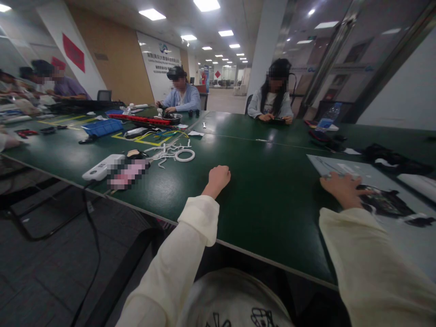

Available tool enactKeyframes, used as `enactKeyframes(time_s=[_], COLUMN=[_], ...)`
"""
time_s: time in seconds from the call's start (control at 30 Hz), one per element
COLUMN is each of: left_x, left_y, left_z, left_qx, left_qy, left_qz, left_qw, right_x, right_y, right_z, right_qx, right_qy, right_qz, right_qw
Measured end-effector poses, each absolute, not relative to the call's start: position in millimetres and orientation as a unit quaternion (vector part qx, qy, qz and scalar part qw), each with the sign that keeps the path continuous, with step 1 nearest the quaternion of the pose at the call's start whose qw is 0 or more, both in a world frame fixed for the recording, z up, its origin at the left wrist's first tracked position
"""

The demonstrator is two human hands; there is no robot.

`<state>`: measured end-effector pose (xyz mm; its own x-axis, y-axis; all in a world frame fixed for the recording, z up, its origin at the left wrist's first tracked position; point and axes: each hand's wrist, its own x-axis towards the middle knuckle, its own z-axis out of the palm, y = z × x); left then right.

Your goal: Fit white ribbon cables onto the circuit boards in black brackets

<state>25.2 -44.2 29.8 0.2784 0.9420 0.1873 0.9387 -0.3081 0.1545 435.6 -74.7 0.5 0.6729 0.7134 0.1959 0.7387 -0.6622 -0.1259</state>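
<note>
My left hand point(220, 179) rests on the green table point(259, 200) with its fingers curled into a fist. Nothing sticks out of it, and its palm side is hidden. Over at the right, my right hand point(342, 187) lies palm down with its fingers spread on a pale grey mat point(323, 164). Its thumb side is near or touching a black device point(388, 200) with what look like exposed inner parts. A small black piece point(421, 221) lies at the device's right end.
A white power strip point(104, 167), a pink blurred item point(129, 175), a white ring point(184, 156) and tangled white strips lie to the left. Farther back are a blue basket point(102, 128), and a bottle point(330, 116) at right. Two people sit across the table.
</note>
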Motion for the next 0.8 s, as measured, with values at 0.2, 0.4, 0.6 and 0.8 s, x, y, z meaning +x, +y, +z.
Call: enactKeyframes(time_s=[0.2, 0.4, 0.6, 0.8], left_x=[25, 25, 25, 26], left_y=[-46, -46, -43, -41], left_z=[31, 32, 29, 27], left_qx=[0.800, 0.800, 0.802, 0.799], left_qy=[0.587, 0.587, 0.585, 0.591], left_qz=[0.124, 0.123, 0.118, 0.110], left_qw=[0.022, 0.025, 0.023, 0.012], right_x=[436, 441, 444, 489], right_y=[-102, -108, -112, -127], right_z=[5, 0, 7, 31], right_qx=[-0.897, -0.904, -0.896, -0.872], right_qy=[-0.418, -0.400, -0.409, -0.336], right_qz=[-0.117, -0.097, -0.071, -0.145], right_qw=[0.088, 0.115, 0.158, 0.324])
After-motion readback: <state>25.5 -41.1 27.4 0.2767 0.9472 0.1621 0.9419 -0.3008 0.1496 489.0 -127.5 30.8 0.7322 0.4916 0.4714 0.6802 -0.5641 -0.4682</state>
